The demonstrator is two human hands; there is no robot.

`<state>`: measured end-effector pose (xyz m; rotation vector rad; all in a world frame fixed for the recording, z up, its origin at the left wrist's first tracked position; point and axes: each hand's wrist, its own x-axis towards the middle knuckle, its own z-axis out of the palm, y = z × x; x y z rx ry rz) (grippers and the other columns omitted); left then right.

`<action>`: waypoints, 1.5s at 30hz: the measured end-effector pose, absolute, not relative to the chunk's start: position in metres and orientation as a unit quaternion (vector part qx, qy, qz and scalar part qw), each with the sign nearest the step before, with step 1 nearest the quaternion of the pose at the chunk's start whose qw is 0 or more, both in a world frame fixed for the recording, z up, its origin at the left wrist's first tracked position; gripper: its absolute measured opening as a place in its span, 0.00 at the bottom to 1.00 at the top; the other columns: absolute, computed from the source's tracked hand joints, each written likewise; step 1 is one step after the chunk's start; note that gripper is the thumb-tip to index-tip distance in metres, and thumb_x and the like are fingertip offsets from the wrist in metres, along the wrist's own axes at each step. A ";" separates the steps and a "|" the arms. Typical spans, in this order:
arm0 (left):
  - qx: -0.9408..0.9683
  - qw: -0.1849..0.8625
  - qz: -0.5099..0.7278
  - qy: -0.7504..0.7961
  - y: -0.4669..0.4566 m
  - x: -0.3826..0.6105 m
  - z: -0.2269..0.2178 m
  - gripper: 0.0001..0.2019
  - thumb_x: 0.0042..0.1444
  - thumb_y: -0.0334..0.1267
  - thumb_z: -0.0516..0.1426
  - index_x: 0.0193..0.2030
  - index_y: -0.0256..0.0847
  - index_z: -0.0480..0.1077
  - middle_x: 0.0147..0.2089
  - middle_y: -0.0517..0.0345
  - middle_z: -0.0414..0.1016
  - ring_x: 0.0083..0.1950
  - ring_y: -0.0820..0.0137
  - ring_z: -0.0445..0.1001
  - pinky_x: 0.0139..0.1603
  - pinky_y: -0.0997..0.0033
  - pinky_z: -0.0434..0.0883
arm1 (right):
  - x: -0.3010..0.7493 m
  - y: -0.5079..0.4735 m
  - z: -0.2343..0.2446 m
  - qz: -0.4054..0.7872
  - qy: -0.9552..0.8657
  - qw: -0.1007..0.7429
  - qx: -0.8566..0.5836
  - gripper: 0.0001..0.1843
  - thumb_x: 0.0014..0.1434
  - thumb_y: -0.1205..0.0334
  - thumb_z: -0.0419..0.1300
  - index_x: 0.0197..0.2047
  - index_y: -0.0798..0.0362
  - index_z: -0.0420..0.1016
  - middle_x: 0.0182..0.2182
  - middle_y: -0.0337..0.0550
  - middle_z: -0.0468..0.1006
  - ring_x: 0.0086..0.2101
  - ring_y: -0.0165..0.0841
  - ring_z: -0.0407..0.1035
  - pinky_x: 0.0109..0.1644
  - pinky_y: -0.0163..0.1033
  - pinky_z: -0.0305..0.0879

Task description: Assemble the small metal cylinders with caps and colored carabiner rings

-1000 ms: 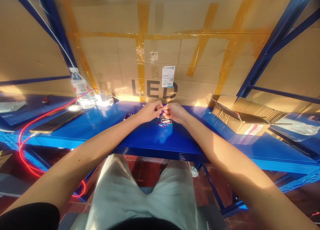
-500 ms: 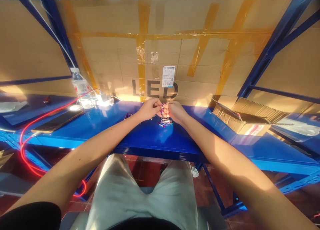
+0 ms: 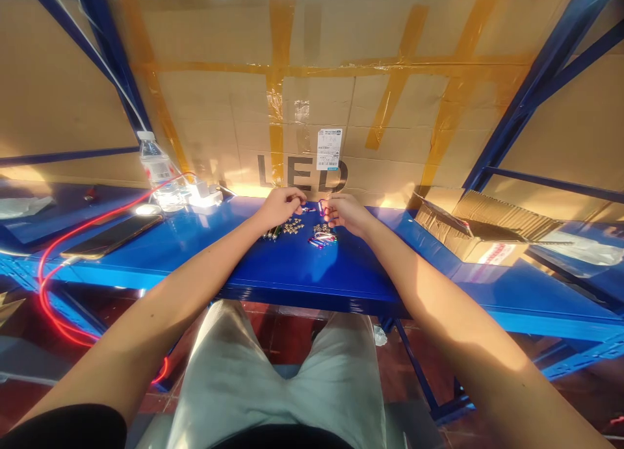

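Note:
Over the far middle of the blue shelf [image 3: 302, 267], my left hand [image 3: 280, 205] has its fingers curled in a pinch on a small part that I cannot make out. My right hand [image 3: 344, 212] is a short gap to its right, fingers pinched on a small purple piece [image 3: 320, 206]. Below and between them lie small shiny metal parts [image 3: 291, 227] and a little heap of purple and silver pieces [image 3: 322, 239].
A taped cardboard box [image 3: 341, 91] marked LED stands behind. At the left are a water bottle [image 3: 156, 169], a white charger [image 3: 203, 195], a red cable [image 3: 73, 241] and a dark phone [image 3: 110, 236]. An open cardboard box [image 3: 480, 231] lies at the right.
My hands, held together over the purple heap before, have drawn slightly apart and moved a little farther back. The shiny metal parts under my left hand now show.

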<state>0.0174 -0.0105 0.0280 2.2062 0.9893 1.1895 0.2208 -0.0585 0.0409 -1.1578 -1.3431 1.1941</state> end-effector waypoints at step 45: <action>0.897 0.200 0.210 0.335 0.033 0.058 0.011 0.10 0.51 0.28 0.60 0.35 0.39 0.83 0.37 0.52 0.86 0.39 0.65 0.80 0.39 0.67 0.72 | 0.254 -0.050 0.049 0.250 -0.706 0.301 -0.591 0.15 0.48 0.82 0.66 0.18 0.55 0.75 0.16 0.40 0.73 0.22 0.29 0.66 0.26 0.34 0.59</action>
